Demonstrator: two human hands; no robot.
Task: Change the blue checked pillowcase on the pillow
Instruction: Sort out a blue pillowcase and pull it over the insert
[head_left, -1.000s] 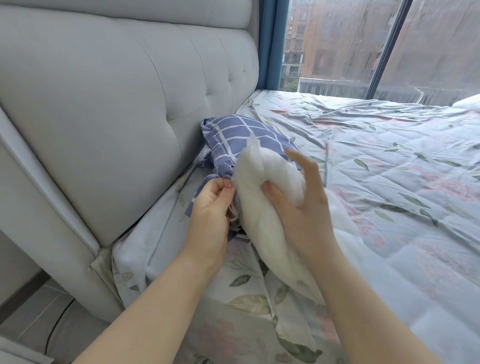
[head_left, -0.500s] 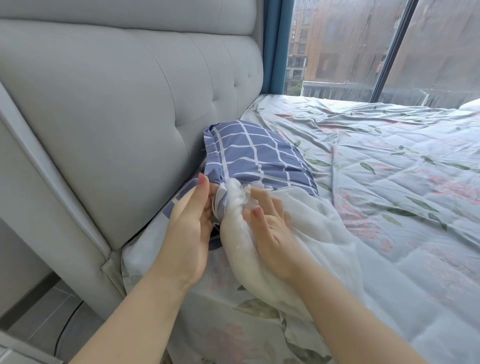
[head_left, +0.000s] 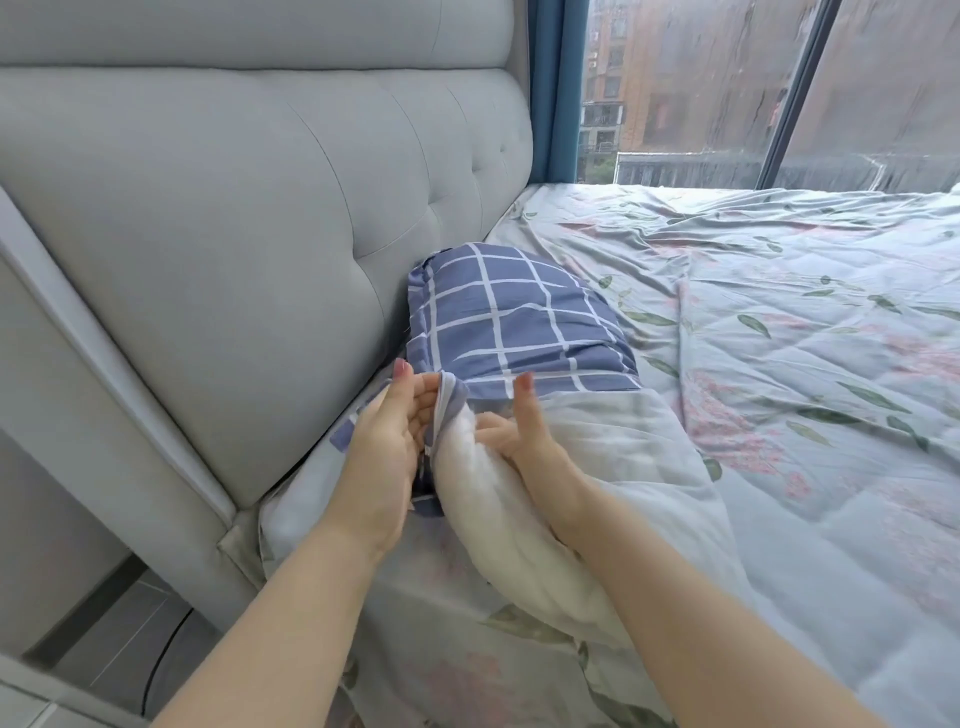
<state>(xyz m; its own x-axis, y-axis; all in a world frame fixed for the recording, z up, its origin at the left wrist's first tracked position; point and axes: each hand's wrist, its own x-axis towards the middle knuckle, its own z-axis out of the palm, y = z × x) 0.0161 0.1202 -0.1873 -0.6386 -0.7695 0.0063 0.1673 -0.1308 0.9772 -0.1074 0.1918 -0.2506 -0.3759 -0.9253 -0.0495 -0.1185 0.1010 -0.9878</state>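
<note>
The blue checked pillowcase (head_left: 509, 317) lies against the headboard, covering the far part of the white pillow (head_left: 498, 509). The pillow's near end sticks out bare toward me. My left hand (head_left: 387, 447) pinches the pillowcase's open edge at its left side. My right hand (head_left: 524, 439) grips the white pillow just below that edge, with one finger raised over the blue cloth.
A grey padded headboard (head_left: 260, 234) rises on the left. A floral quilt (head_left: 779, 338) covers the bed to the right. A blue curtain (head_left: 558, 88) and a large window (head_left: 727, 88) stand at the back. Grey floor (head_left: 104, 639) shows at lower left.
The pillowcase now covers more of the pillow and lies flatter against the headboard. My right hand has slid down from the pillow's top to its side near the case's edge.
</note>
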